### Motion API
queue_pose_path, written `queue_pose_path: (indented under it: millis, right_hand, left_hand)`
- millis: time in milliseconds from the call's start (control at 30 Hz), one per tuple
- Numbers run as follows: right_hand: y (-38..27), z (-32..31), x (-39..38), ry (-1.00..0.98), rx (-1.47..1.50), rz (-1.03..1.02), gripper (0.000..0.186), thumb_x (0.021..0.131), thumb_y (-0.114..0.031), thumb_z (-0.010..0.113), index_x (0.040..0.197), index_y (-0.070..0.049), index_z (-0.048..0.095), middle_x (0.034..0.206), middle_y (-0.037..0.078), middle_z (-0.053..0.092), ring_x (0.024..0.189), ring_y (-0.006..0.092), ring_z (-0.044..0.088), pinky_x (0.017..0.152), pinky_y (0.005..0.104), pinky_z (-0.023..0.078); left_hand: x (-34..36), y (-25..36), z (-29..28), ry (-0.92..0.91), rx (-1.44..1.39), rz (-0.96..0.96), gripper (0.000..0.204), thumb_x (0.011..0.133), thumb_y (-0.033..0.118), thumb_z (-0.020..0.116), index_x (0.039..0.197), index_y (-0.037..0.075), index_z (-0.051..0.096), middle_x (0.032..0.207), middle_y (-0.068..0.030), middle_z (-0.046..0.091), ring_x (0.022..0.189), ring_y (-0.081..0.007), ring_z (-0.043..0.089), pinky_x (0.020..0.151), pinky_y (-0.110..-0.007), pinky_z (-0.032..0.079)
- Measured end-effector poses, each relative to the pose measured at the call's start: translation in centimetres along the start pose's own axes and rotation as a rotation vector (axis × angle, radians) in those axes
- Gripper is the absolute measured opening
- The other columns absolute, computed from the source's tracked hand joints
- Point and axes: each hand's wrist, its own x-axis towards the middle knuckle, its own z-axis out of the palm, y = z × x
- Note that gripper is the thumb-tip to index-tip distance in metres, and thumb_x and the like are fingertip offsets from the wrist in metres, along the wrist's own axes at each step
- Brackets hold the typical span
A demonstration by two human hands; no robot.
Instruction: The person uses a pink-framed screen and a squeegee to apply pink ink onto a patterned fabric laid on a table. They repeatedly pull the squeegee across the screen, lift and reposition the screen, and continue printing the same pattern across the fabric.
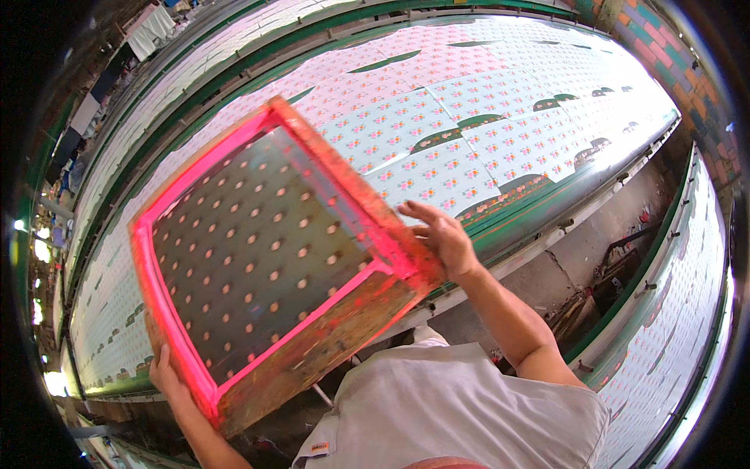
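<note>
A wooden printing screen (258, 258) with bright pink ink round its border and rows of pale spots on its dark mesh is held up, tilted, at the left over a long print table. My left hand (167, 369) grips its left side near the lower corner, fingers partly hidden by the frame. My right hand (445, 244) holds the right side near the corner, its forefinger reaching past the edge. Beneath and behind, sheets with small floral prints (437, 125) on pale blue and pink grounds lie along the green table.
Another printed table (660, 367) runs along my right, across a narrow gap with a littered concrete floor (574, 262). More long tables (234, 31) lie beyond the main one. A painted brick wall (664, 55) stands at the far right, and hanging cloths (148, 31) are at the upper left.
</note>
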Motion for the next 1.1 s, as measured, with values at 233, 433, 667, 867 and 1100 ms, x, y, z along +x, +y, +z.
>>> queue_pose_path:
  millis: [233, 433, 667, 867, 1100]
  right_hand:
    - [10.0, 18.0, 0.1, -0.221, 0.103, 0.159, 0.080, 0.108, -0.054, 0.061, 0.165, 0.000, 0.049, 0.165, 0.019, 0.055, 0.142, 0.0332, 0.062, 0.120, 0.0497, 0.049]
    - [18.2, 31.0, -0.6, -0.423, -0.075, 0.260, 0.083, 0.109, -0.055, 0.059, 0.165, 0.005, 0.047, 0.167, 0.020, 0.053, 0.146, 0.0350, 0.059, 0.123, 0.0498, 0.046]
    - [23.5, 32.3, 6.0, -0.518, 0.026, 0.402, 0.083, 0.110, -0.056, 0.060, 0.165, 0.005, 0.046, 0.159, 0.024, 0.059, 0.143, 0.0343, 0.061, 0.122, 0.0483, 0.048]
    - [23.9, 30.8, 11.5, -0.559, 0.048, 0.476, 0.085, 0.109, -0.057, 0.060, 0.166, 0.005, 0.045, 0.152, 0.028, 0.063, 0.141, 0.0337, 0.062, 0.121, 0.0484, 0.048]
    - [26.3, 29.4, 12.2, -0.632, 0.153, 0.557, 0.086, 0.109, -0.057, 0.061, 0.166, 0.005, 0.044, 0.154, 0.029, 0.062, 0.142, 0.0333, 0.061, 0.123, 0.0490, 0.046]
  left_hand:
    - [-0.1, 0.1, -23.6, 0.202, 0.120, -0.040, 0.052, 0.104, 0.023, 0.078, 0.138, -0.014, 0.067, 0.128, -0.0244, 0.074, 0.105, -0.0335, 0.077, 0.095, -0.045, 0.063]
    - [-3.8, -3.5, -39.8, 0.399, 0.144, -0.105, 0.053, 0.103, 0.026, 0.078, 0.136, -0.015, 0.068, 0.127, -0.0250, 0.074, 0.104, -0.0346, 0.076, 0.094, -0.045, 0.063]
    - [-2.8, -10.0, -39.9, 0.649, 0.241, -0.215, 0.059, 0.099, 0.029, 0.083, 0.137, -0.013, 0.069, 0.125, -0.0254, 0.076, 0.102, -0.0348, 0.076, 0.094, -0.043, 0.062]
    - [-3.7, -8.5, -35.6, 0.637, 0.277, -0.267, 0.066, 0.099, 0.034, 0.083, 0.137, -0.017, 0.066, 0.126, -0.0260, 0.075, 0.102, -0.0364, 0.076, 0.095, -0.046, 0.063]
    - [-10.2, -5.8, -34.3, 0.644, 0.234, -0.211, 0.062, 0.102, 0.028, 0.079, 0.145, -0.015, 0.064, 0.134, -0.0250, 0.073, 0.109, -0.0341, 0.075, 0.096, -0.046, 0.062]
